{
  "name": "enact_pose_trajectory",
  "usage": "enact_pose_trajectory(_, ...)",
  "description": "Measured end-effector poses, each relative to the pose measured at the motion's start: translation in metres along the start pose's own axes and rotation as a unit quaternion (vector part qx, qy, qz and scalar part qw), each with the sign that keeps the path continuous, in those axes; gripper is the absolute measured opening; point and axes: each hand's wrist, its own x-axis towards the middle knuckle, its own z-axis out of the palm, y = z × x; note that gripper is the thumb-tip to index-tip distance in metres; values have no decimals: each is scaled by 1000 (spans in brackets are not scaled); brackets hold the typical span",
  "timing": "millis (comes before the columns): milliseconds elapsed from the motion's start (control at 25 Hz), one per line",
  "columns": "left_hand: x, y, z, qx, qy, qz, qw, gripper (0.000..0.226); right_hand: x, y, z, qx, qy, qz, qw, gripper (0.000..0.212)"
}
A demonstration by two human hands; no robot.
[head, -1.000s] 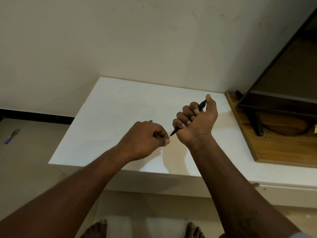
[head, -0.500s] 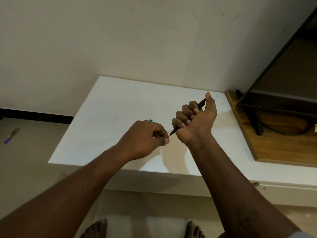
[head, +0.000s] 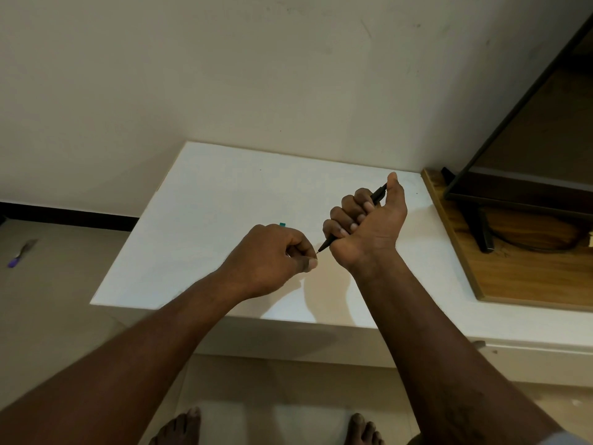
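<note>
Pen (head: 328,243), black and slim, sits in the fist of the right hand (head: 369,226). All four fingers are curled round its barrel and the thumb is laid against its back end. Its fine tip points down and across toward the left hand (head: 272,255), stopping just beside that hand's thumb and forefinger; whether it touches them cannot be told.

The left hand is closed, with thumb and forefinger pinched together on something small. Most of that thing is hidden, and only a teal bit (head: 282,224) shows past the knuckles, so it cannot be named for sure. Both hands are held above the white worktop (head: 208,203), over its front half and nearer its right edge than its left, casting shadows toward the front edge.

As a judgement, the work is in its middle. Both things are picked up and lined up, and the tip has been brought to the pinched piece. The joining or poking itself does not look finished, since nothing visibly sits on the tip. What seems left is that last small push, then setting the things down.

A wooden board (head: 513,268) lies at the worktop's right edge.
</note>
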Motion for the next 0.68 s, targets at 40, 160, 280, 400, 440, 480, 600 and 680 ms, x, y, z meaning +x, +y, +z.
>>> enact_pose_trajectory(40,0,0,0,-3,-1,-1,1000,2,0,0,0,1,3,-1,1000,63)
enact_pose_trajectory(160,0,0,0,-3,-1,-1,1000,2,0,-1,0,1,7,-2,1000,63)
enact_pose_trajectory(280,0,1,0,-6,-4,-5,1000,2,0,-1,0,2,9,-1,1000,63)
enact_pose_trajectory(400,0,2,0,-3,-8,-7,1000,3,0,-2,0,3,10,-2,1000,62)
enact_pose_trajectory(440,-1,3,-1,-4,-9,-8,1000,3,0,-2,0,2,11,-2,1000,62)
enact_pose_trajectory(480,-1,3,-1,-5,-9,-9,1000,4,0,-2,0,3,11,-2,1000,62)
enact_pose_trajectory(600,-2,5,-1,-2,-5,-8,1000,8,1,-3,-1,2,9,-2,1000,63)
enact_pose_trajectory(680,-2,6,-1,-1,-4,-7,1000,9,1,-3,0,1,7,-3,1000,63)
